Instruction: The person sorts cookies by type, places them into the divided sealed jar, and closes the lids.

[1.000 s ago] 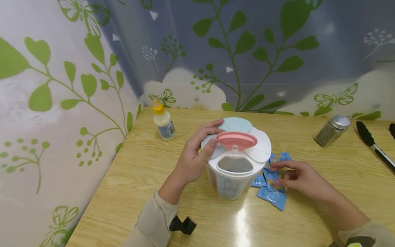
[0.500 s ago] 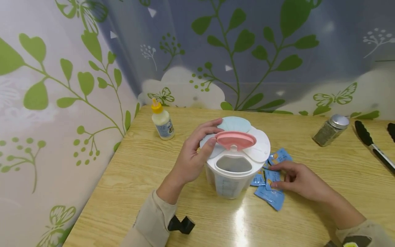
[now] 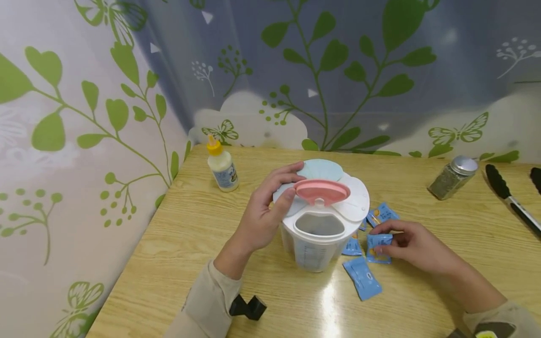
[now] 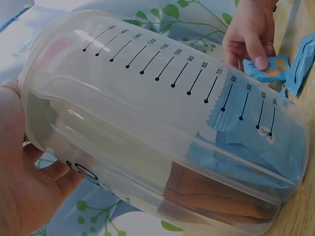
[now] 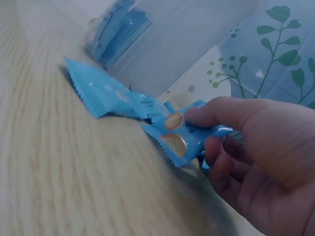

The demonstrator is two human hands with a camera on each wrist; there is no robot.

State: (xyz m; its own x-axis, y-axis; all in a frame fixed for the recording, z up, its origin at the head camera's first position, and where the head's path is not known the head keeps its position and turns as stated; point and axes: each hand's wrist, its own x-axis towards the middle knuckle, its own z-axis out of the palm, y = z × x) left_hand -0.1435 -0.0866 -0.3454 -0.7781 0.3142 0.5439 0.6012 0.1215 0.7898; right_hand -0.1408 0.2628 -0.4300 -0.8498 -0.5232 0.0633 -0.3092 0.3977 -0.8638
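A clear, multi-compartment food container (image 3: 316, 253) with a white lid (image 3: 355, 199) stands mid-table. The lid's pink flap (image 3: 323, 191) is up, leaving one opening uncovered. My left hand (image 3: 266, 216) grips the lid's left side, thumb by the flap and fingers over the far edge. Through the wall, blue packets (image 4: 246, 142) and orange-brown packets (image 4: 211, 196) show in separate compartments. Right of the container, my right hand (image 3: 412, 244) pinches a small blue snack packet (image 5: 182, 135) between thumb and fingers. Another blue packet (image 3: 362, 278) lies in front of it, and one (image 3: 382, 214) behind.
A glue-like bottle with a yellow cap (image 3: 222, 166) stands at the back left. On the right are a glass shaker jar of dried herbs (image 3: 453, 178) and black-tipped tongs (image 3: 513, 199). A leaf-patterned curtain (image 3: 329, 94) borders the table's back and left.
My right hand has taken a blue packet and lifted it off the pile. The front packet has slid and turned toward the near edge. My left hand stays on the lid.
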